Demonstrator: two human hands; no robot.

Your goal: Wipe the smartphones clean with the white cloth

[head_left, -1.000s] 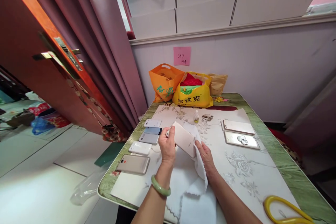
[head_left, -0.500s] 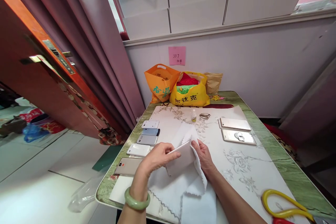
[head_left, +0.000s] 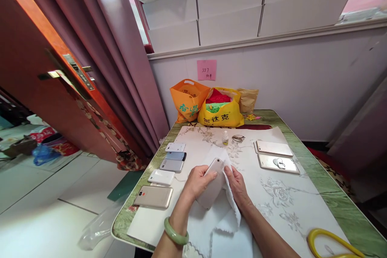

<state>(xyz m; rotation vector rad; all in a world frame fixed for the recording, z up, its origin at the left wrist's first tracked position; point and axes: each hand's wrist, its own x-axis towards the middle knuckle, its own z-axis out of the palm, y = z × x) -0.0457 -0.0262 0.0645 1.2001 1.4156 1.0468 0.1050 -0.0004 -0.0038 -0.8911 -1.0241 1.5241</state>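
Observation:
My left hand (head_left: 197, 180), with a green bangle at the wrist, grips a pale gold phone (head_left: 211, 183) by its left edge, holding it on end above the table. My right hand (head_left: 237, 185) pinches a white cloth (head_left: 223, 217) against the phone's right side. The cloth hangs down over the table's near edge. A column of several phones (head_left: 167, 169) lies just left of my left hand. Two more gold phones (head_left: 276, 155) lie to the right, the nearer one with a ring holder.
A white floral mat (head_left: 281, 193) covers the green table (head_left: 329, 185). A small dropper bottle (head_left: 225, 138) and folded glasses (head_left: 238, 138) sit behind the cloth. Orange and yellow bags (head_left: 208, 107) stand against the wall. Yellow scissor handles (head_left: 332, 244) lie near right. An open door (head_left: 45, 72) stands left.
The phone has turned from lying flat and slanted in my left hand to standing on end. My left hand shifted its grip along the edge. My right hand keeps the cloth against it.

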